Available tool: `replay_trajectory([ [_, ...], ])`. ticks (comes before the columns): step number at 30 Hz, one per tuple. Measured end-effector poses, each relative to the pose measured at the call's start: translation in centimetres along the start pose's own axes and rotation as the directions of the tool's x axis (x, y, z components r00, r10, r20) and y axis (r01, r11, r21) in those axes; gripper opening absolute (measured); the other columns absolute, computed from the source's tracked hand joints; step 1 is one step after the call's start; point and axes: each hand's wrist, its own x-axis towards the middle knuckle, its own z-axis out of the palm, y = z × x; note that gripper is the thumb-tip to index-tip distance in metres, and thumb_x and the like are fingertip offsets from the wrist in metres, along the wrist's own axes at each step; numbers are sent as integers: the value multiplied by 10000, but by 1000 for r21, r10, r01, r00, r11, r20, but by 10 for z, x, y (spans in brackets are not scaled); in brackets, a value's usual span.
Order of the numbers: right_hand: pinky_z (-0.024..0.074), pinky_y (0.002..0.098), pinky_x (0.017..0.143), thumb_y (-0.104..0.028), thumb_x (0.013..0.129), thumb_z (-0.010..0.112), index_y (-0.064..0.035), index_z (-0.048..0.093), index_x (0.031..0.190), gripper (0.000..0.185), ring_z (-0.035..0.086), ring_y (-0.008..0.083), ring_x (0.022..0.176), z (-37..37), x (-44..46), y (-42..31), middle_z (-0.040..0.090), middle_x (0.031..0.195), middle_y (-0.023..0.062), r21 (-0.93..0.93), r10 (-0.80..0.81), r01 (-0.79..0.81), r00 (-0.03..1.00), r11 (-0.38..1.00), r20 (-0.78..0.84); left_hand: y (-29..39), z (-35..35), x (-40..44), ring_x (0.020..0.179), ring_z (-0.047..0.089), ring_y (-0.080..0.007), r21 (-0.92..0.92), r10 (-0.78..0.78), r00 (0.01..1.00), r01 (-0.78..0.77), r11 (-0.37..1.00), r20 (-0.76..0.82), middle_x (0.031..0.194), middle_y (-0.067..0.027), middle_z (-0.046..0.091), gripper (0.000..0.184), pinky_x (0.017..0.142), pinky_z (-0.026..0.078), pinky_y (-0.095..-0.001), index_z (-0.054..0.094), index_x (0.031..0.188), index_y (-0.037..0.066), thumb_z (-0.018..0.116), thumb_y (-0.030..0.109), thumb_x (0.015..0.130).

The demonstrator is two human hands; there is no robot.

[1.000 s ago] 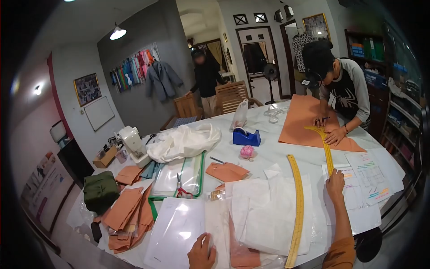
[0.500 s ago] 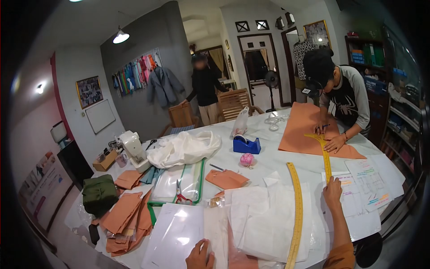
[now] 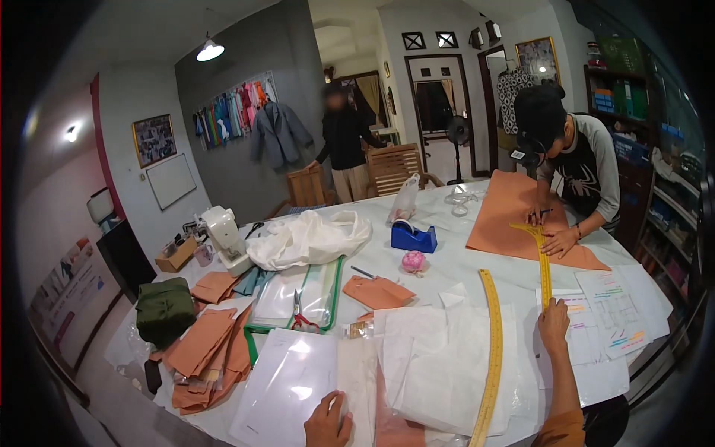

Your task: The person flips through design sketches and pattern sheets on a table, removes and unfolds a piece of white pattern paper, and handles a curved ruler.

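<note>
My right hand (image 3: 553, 324) is closed on the near end of a yellow curved ruler (image 3: 544, 261), whose far part lies on orange fabric (image 3: 506, 216). A co-worker (image 3: 585, 160) leans over that fabric, one hand pressing the ruler and the other holding a pen. My left hand (image 3: 328, 421) rests with fingers apart on the edge of white papers (image 3: 287, 380), beside pale pattern sheets (image 3: 439, 357). A second yellow ruler (image 3: 491, 350) lies across the sheets' right side. Marked-up papers (image 3: 614, 313) lie right of my right hand.
A blue tape dispenser (image 3: 413, 237) and pink ball (image 3: 412, 261) stand mid-table. Red-handled scissors (image 3: 299, 313) lie on a green-edged folder (image 3: 268, 302). White cloth (image 3: 309, 238), a sewing machine (image 3: 225, 240) and folded orange pieces (image 3: 201, 346) are at left. Another person (image 3: 344, 145) stands behind chairs.
The camera view has shifted slightly. My right hand stays at the ruler's near end, and my left hand stays at the papers.
</note>
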Motion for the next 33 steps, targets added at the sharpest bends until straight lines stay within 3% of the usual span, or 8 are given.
replay_trajectory([
  [33,515,479,689,-84,770,657,32,536,925,228,540,354,915,2,-2,1,500,994,189,-20,-76,76,996,997,-37,1,-2,3,1015,564,-404,-35,61,995,-64,997,-76,1278,-212,477,454,833,484,-445,475,1297,18,552,144,868],
])
